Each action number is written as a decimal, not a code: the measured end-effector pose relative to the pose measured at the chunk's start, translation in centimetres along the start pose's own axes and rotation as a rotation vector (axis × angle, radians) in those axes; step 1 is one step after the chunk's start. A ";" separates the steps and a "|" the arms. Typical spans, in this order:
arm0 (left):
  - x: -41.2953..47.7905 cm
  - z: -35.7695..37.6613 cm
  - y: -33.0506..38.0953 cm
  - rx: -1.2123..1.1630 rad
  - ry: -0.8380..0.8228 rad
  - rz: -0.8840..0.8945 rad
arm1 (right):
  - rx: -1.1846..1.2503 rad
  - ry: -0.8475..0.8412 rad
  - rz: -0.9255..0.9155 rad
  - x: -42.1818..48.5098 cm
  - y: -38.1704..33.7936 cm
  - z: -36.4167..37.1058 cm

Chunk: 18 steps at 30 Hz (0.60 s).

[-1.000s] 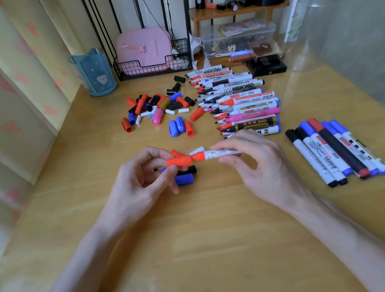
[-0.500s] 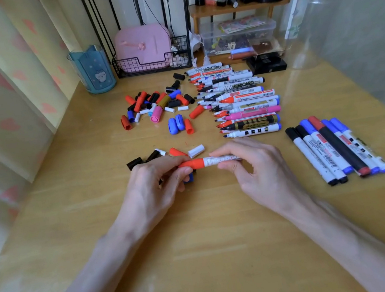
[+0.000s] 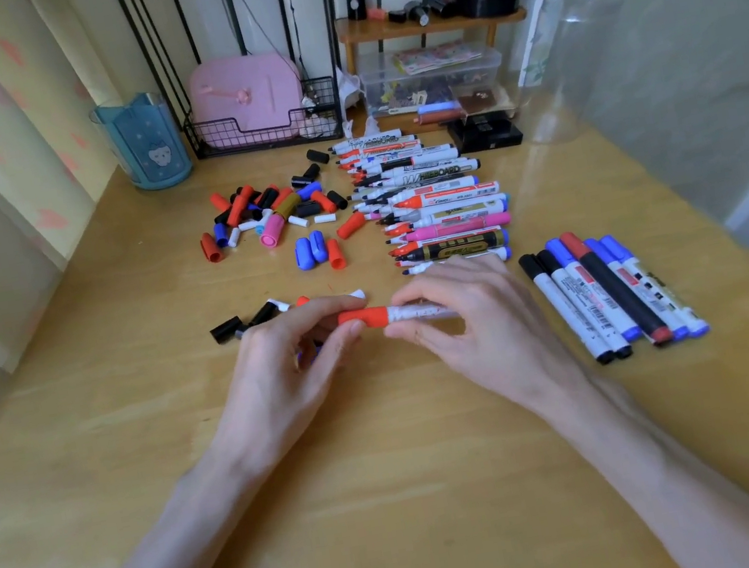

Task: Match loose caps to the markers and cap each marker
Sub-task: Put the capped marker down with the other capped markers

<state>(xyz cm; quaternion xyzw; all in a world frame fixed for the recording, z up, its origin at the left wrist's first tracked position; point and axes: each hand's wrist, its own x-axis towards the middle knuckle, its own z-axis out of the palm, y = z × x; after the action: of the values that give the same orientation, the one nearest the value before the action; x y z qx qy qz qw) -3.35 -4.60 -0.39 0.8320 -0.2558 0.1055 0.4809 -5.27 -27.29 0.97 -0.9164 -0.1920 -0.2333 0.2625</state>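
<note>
Clearly the left hand (image 3: 279, 380) pinches the red cap (image 3: 363, 318), the right hand (image 3: 485, 329) grips the white marker (image 3: 422, 311) — pushed on crooked, that cap may sit loose and slip off.

head camera | sits up on the person's head | looks forward and down at the table (image 3: 393, 455) | left hand (image 3: 279, 380) and right hand (image 3: 485, 329) close | shelf (image 3: 432, 25) far at the back

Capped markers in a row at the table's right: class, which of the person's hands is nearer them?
Right. The right hand, holding the marker, sits just beside the capped markers; the left hand, pinching the red cap, is farther away, beyond it.
</note>
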 end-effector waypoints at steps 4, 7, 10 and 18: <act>0.8 1.1 0.8 -0.032 -0.007 -0.022 | -0.060 -0.017 0.078 -0.1 0.7 -0.6; 1.5 2.1 2.0 -0.030 -0.012 0.001 | -0.135 -0.014 0.249 -0.1 2.0 -2.3; 2.1 3.1 2.9 -0.023 -0.037 0.019 | -0.213 -0.114 0.484 -0.6 3.8 -4.2; 2.8 4.5 2.8 0.042 -0.054 0.056 | -0.325 -0.169 0.620 -1.2 5.7 -5.9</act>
<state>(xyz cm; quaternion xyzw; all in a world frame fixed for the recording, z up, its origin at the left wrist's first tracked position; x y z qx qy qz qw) -2.74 -10.47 0.62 0.8370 -0.2895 0.1018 0.4530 -5.53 -35.46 2.56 -0.9770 0.1135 -0.0935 0.1547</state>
